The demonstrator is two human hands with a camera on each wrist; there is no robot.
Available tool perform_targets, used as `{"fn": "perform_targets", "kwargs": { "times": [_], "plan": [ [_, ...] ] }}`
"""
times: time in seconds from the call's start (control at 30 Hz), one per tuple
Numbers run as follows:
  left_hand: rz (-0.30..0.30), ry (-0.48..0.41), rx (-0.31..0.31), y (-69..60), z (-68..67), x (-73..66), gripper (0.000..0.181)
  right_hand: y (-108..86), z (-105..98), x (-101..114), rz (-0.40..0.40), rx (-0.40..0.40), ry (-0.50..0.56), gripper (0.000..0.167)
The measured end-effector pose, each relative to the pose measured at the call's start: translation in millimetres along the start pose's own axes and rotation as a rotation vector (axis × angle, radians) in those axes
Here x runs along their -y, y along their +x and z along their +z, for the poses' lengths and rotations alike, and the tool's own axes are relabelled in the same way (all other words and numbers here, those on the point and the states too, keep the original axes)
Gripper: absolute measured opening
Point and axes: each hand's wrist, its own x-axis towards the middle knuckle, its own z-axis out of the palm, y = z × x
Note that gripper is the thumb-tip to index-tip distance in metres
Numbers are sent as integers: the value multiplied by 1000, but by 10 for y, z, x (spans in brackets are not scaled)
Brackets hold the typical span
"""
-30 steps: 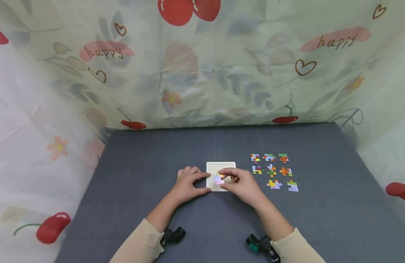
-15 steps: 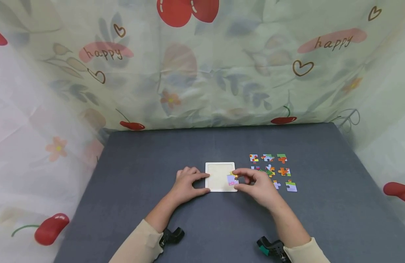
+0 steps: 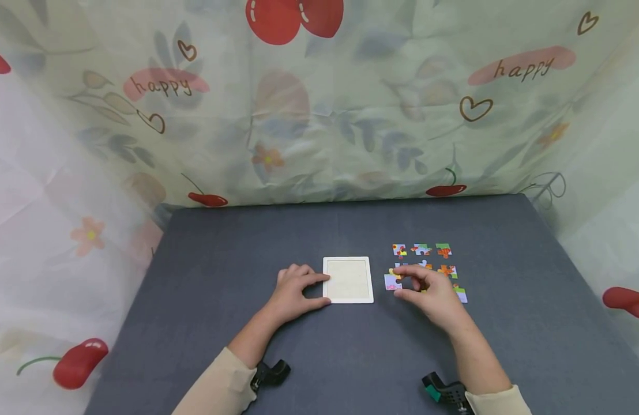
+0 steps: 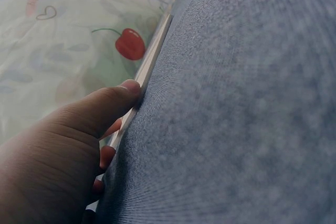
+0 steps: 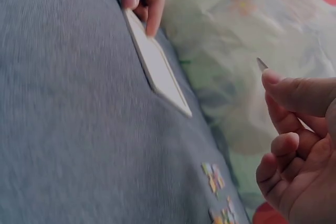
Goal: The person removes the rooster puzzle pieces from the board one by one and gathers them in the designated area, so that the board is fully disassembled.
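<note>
My right hand [image 3: 435,291] pinches a jigsaw puzzle piece [image 3: 391,281] by its right side between thumb and index finger. The piece is lilac and pink with a yellow tab, raised above the table; in the right wrist view only the thin edge of the piece [image 5: 261,64] shows. My left hand [image 3: 299,288] rests at the left side of a cream square puzzle tray [image 3: 371,288], its thumb and index finger spread apart and touching the rim. From the left wrist, the tray [image 4: 156,48] is seen nearly edge-on beside the left thumb.
Several loose jigsaw pieces [image 3: 421,249] lie in rows right of the tray, some partly hidden by my right hand. The dark grey table [image 3: 236,242] ends at a printed curtain [image 3: 330,144] behind. Black wrist devices [image 3: 271,373] sit on both forearms.
My right hand has carried the puzzle piece rightward, from over the tray to beside the other pieces. My left hand has stayed at the tray's left edge.
</note>
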Motion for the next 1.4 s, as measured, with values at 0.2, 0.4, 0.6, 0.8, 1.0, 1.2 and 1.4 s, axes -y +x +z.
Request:
{"fn": "perform_targets", "kwargs": {
  "times": [0.2,0.4,0.6,0.8,1.0,1.2,1.4],
  "plan": [
    [4,6,-8,-7,3,2,51,13,-79,-112,58,-17,-83,37],
    [-1,9,-8,-3,-3,-4,51,44,-101,-193,115,-7,-148,38],
    [-3,10,-9,0,-5,-5,50,94,-77,-278,97,18,-203,36],
    [-3,10,-8,-1,-3,-2,51,125,-47,-315,60,32,-292,32],
    [-1,6,-12,-3,-10,-5,51,122,-38,-295,27,33,-379,30],
    [3,1,-17,-3,-9,-2,51,125,-41,-295,34,41,-421,29],
    [9,-6,-18,-13,-5,-5,51,107,-59,-263,33,52,-474,30]
  ]
}}
